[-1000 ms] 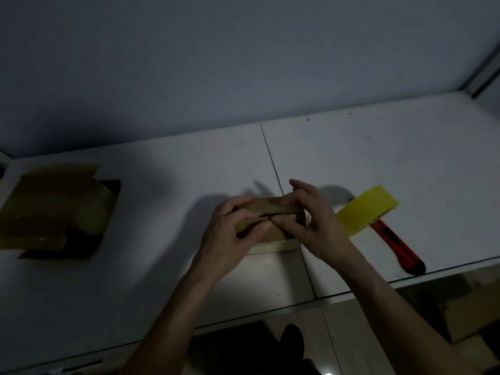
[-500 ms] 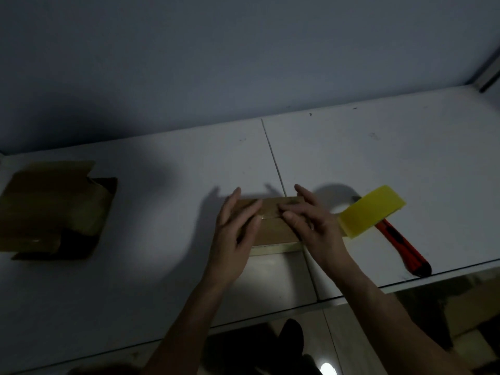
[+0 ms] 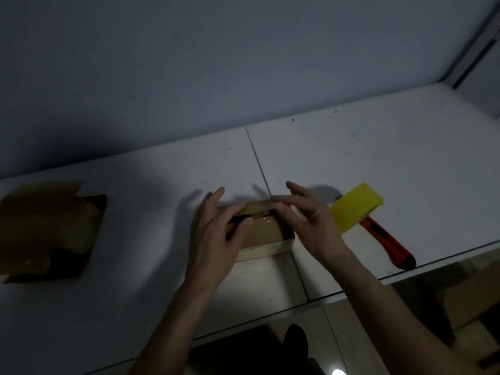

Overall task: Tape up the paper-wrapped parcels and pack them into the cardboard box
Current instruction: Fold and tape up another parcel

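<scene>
While a grey wall fills the upper part of the view, the white desk [image 3: 351, 163] stretches below it, split by a thin seam that runs from the wall toward the near edge. At the far left of the desk sits the open cardboard box [image 3: 46, 228], its brown flaps folded outward and its inside too dark to make out. Near the middle, right on the seam, lies the paper-wrapped parcel [image 3: 263, 230], a flat brown packet with a paler edge facing the person and a glossy strip of clear tape across its top. The left hand [image 3: 213, 236] rests on the parcel's left end with straight fingers spread apart, the thumb pressing its top. The right hand [image 3: 311, 223] hovers over the parcel's right end, fingers loosely extended, thumb and forefinger close together at the far edge; whether they pinch tape cannot be told. Just beside that hand, to the right, stands the yellow tape roll [image 3: 357, 207], tilted, and a red utility knife [image 3: 389, 243] lies behind it, angled toward the desk's near edge.
</scene>
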